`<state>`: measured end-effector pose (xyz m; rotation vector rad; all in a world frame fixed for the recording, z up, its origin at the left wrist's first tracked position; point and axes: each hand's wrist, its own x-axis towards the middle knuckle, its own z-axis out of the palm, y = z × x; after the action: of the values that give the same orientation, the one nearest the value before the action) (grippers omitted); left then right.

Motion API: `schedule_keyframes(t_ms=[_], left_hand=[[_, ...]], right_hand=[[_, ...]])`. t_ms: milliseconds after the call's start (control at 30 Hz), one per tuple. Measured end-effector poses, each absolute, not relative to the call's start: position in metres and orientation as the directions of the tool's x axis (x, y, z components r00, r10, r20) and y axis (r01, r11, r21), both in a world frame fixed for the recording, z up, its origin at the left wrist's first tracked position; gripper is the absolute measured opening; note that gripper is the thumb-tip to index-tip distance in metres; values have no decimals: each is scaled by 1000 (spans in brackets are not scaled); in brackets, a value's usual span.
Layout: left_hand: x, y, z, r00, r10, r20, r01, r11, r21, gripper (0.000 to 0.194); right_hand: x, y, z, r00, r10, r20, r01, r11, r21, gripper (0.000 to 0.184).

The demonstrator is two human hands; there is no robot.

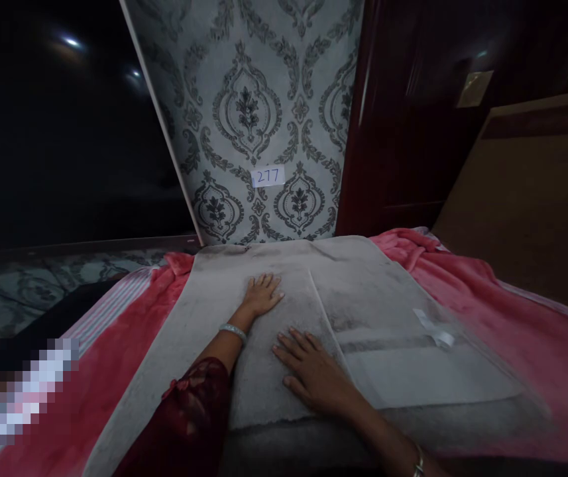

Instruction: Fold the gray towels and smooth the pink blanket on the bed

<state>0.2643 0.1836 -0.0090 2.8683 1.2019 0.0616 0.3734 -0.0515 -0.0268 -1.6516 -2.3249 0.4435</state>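
A soft grey plush mat (274, 358) lies before me, with a flap folded over onto its middle and another folded part (393, 305) at the right. On the left part of the fold, my left hand (262, 295) rests flat with its fingers spread. Nearer to me, my right hand (316, 371) lies palm down on the same grey cloth, fingers stretched out. Neither hand grips anything. White fabric labels (435, 329) stick out on the right part of the mat.
Beneath the mat is a red blanket (462, 285) with a striped edge. Behind stands patterned wallpaper (246, 109) bearing a paper marked 277 (268, 175). A large black screen (65, 146) is at the left, a dark red door (413, 99) and a cardboard sheet (537, 199) at the right.
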Motion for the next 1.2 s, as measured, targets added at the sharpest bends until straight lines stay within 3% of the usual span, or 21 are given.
schedule_keyframes(t_ms=[233,367,567,767,867,1000,1200], left_hand=[[262,187,-21,704,707,63,700,-707,102,63],[263,190,-25,715,698,42,693,-716,85,60],[263,190,-25,711,702,29,694,-708,130,56],[264,191,-25,712,702,26,694,-708,129,56],[265,192,-27,707,707,26,698,-703,137,56],[266,192,-27,705,708,32,698,-701,145,56],[265,189,-23,706,707,39,697,-703,139,57]], right_hand=[[394,-24,-14,-470,879,75,779,453,-432,53],[410,33,-1,-308,935,177,873,351,-339,60],[412,75,-24,-297,951,90,931,310,-195,68],[410,55,-32,-326,943,67,923,333,-191,71],[408,22,-27,-445,895,27,868,439,-233,70],[404,-48,-18,-611,791,-15,734,560,-384,69],[396,-123,-13,-601,799,-1,684,513,-520,71]])
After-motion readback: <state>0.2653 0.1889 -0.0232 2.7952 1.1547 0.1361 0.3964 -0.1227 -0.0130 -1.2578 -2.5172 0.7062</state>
